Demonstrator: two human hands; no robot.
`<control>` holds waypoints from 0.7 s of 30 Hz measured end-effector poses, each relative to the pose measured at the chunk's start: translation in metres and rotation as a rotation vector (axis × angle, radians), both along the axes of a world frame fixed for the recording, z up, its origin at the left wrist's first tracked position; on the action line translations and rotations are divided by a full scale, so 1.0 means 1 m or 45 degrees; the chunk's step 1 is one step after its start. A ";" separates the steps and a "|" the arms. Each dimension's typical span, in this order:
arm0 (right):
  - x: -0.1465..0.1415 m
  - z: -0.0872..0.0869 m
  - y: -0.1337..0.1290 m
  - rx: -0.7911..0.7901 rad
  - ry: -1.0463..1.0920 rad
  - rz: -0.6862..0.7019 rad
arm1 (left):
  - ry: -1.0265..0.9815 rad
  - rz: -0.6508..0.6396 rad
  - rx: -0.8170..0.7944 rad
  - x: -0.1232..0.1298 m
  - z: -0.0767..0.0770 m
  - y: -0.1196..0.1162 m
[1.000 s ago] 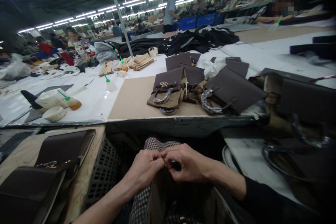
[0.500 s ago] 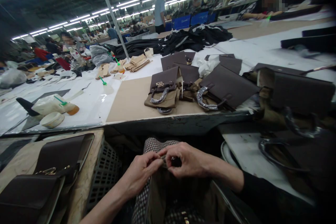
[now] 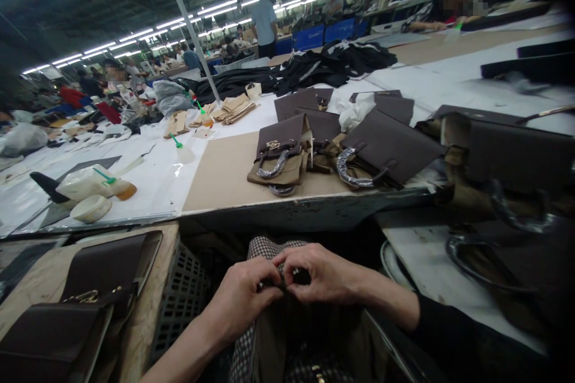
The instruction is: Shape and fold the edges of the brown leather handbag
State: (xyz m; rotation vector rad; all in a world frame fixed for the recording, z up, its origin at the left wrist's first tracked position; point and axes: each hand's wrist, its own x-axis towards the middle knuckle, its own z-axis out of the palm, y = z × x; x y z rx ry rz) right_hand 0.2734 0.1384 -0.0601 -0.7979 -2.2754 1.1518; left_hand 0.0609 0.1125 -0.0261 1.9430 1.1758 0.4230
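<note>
On my lap lies a brown handbag [image 3: 330, 329] with its mouth facing me and an olive-brown lining inside. My left hand [image 3: 247, 287] pinches the far edge of this lining, thumb against bent fingers. Right beside it my right hand [image 3: 321, 275] is closed the same way on the same edge, its thumb and forefinger curled into a ring. The two hands nearly touch. The exact bit of fabric between the fingertips is too dark and small to make out. Near the bottom of the view, gold hardware [image 3: 318, 374] glints inside the bag.
Several brown handbags [image 3: 281, 137] with plastic-wrapped handles lie on the worktable ahead. More bags [image 3: 103, 269] rest on a board at left, above a plastic crate [image 3: 182, 287]. A glue bottle [image 3: 119, 184] and a round tub [image 3: 91, 207] stand at the table's left. People work farther back.
My left hand's fingers have shifted slightly, with its thumb a little lower and a wider gap inside the pinch. My right hand stays nearly still. A standing person in the background has moved left.
</note>
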 end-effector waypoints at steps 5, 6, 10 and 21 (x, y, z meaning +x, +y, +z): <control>0.001 0.001 0.001 -0.058 -0.054 -0.004 | 0.059 0.027 0.042 0.001 -0.006 -0.001; 0.003 0.002 0.001 -0.094 -0.078 -0.012 | 0.053 0.026 0.035 0.001 -0.006 -0.001; 0.011 0.003 0.001 -0.296 -0.146 -0.120 | -0.009 0.045 0.023 -0.001 -0.005 0.000; 0.016 0.003 0.011 -0.511 -0.119 0.066 | 0.081 0.222 0.032 0.004 -0.013 0.002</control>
